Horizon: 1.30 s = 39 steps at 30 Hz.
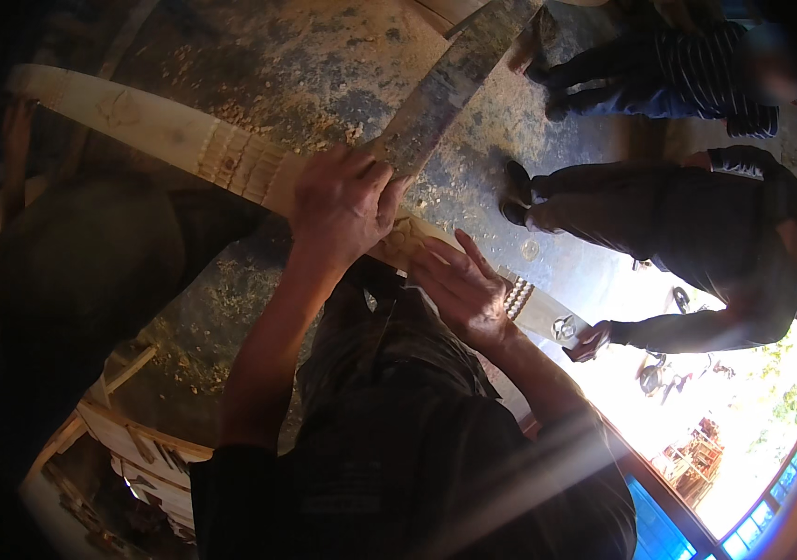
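A long, pale piece of carved wood (151, 117) runs slantwise in front of me, from the far left down to the right. Bands of carved ridges and rosette-like motifs decorate it. My left hand (341, 198) is closed over its middle, knuckles up; anything inside the fingers is hidden. Just right of it, my right hand (462, 285) lies flat on the wood with fingers stretched out. Beyond my left hand, a broad, dark, worn plank-like piece (445, 89) extends away to the upper right.
Another person's hand (590, 342) is at the wood's right end; that person (650, 210) stands at the right. A second person (660, 70) stands farther off. Wood shavings (324, 112) litter the floor. A dark rounded shape (81, 252) sits at left, above wooden framing (137, 434).
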Each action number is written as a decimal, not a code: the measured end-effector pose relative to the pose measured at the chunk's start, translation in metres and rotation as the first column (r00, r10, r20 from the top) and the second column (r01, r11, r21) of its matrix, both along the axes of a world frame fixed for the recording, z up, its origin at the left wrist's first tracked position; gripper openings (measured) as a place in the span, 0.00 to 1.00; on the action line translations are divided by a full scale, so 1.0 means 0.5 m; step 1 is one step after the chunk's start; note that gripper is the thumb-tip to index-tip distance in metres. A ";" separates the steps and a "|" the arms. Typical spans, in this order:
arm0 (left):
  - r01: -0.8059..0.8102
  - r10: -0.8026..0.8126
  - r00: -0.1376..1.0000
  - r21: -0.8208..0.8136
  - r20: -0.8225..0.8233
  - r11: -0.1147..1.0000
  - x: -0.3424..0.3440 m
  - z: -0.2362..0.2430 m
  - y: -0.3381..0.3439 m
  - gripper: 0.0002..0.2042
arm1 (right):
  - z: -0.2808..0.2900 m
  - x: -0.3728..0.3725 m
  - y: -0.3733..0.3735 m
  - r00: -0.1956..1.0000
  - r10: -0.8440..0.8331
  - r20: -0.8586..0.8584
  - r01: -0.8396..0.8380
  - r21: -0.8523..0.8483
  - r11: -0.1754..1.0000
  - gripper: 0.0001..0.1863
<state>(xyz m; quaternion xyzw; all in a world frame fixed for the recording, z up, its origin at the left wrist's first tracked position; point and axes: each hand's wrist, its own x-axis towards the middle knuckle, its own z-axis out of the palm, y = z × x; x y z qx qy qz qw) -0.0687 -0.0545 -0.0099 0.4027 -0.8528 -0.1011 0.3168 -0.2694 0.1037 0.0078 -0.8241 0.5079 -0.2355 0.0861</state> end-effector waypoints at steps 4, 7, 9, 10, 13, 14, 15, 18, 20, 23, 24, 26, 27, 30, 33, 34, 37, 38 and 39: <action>0.003 -0.003 1.000 -0.013 -0.022 1.000 0.001 0.000 -0.001 0.08 | 0.020 0.029 -0.024 0.999 0.029 -0.041 -0.028 0.024 0.999 0.17; -0.002 0.002 1.000 0.005 0.011 1.000 0.005 0.001 0.001 0.09 | 0.017 0.003 -0.006 0.999 0.024 -0.031 -0.023 0.022 0.999 0.17; 0.006 -0.006 1.000 0.001 -0.007 1.000 -0.001 0.004 -0.002 0.09 | 0.008 -0.005 0.002 0.997 0.014 -0.072 -0.013 0.020 1.000 0.16; 0.010 -0.011 1.000 -0.001 -0.016 1.000 -0.003 0.004 -0.004 0.09 | 0.000 0.001 -0.002 0.998 0.020 -0.064 -0.020 0.005 1.000 0.16; 0.006 -0.006 1.000 0.002 -0.031 1.000 -0.001 0.005 -0.002 0.09 | 0.003 0.027 -0.020 0.999 0.015 -0.034 -0.015 -0.005 1.000 0.16; 0.006 -0.006 1.000 0.007 -0.022 1.000 0.001 0.005 -0.002 0.09 | 0.012 0.025 -0.021 1.000 0.010 -0.026 -0.010 0.012 1.000 0.16; 0.006 -0.005 1.000 0.012 -0.013 1.000 0.003 0.006 -0.001 0.09 | 0.017 0.022 -0.019 1.000 0.005 -0.020 -0.005 0.028 1.000 0.16; 0.009 -0.009 1.000 0.000 -0.015 1.000 -0.001 0.006 -0.004 0.09 | 0.015 -0.002 -0.001 0.996 0.000 -0.091 0.005 0.050 0.999 0.16; 0.007 -0.007 1.000 -0.003 -0.025 1.000 -0.002 0.005 -0.004 0.09 | -0.001 0.015 -0.015 0.998 0.022 -0.053 -0.021 0.012 1.000 0.16; -0.001 0.002 1.000 0.011 -0.029 1.000 0.001 0.002 -0.003 0.10 | 0.015 0.030 -0.022 0.998 0.007 -0.061 -0.006 0.017 1.000 0.17; -0.003 0.003 1.000 0.015 -0.023 1.000 0.002 0.002 -0.002 0.10 | 0.022 0.032 -0.022 0.997 -0.003 -0.074 0.005 0.027 1.000 0.17; -0.002 0.002 1.000 0.008 -0.025 1.000 0.001 0.002 -0.004 0.10 | 0.015 0.019 -0.012 0.997 0.000 -0.073 0.003 0.046 0.999 0.18; 0.000 0.000 0.999 -0.001 -0.034 1.000 -0.001 0.002 -0.005 0.10 | 0.009 0.014 -0.009 0.997 0.002 -0.073 0.002 0.055 0.998 0.19; -0.004 0.003 0.999 -0.017 -0.041 1.000 0.000 0.000 -0.004 0.10 | -0.002 0.027 -0.014 0.992 0.014 -0.123 -0.009 0.047 0.999 0.20; 0.000 -0.001 0.999 -0.010 -0.044 1.000 0.002 0.000 -0.005 0.10 | 0.022 0.030 -0.022 0.994 0.025 -0.110 -0.019 0.054 0.998 0.20; 0.004 -0.004 0.999 -0.004 -0.045 1.000 0.003 0.000 -0.005 0.10 | 0.025 0.024 -0.021 0.994 0.028 -0.105 -0.022 0.057 0.998 0.20; 0.025 -0.025 1.000 0.003 -0.012 1.000 0.000 0.002 -0.007 0.10 | -0.006 -0.001 0.006 0.996 0.001 -0.093 0.004 0.055 0.998 0.20; 0.017 -0.017 1.000 -0.003 -0.025 1.000 0.000 0.002 -0.005 0.10 | 0.001 0.011 -0.001 0.998 -0.001 -0.062 0.004 0.054 0.999 0.20; 0.005 -0.005 0.999 -0.011 -0.036 1.000 0.000 0.000 -0.004 0.10 | 0.011 0.025 -0.019 1.000 0.001 -0.029 0.000 0.051 0.999 0.20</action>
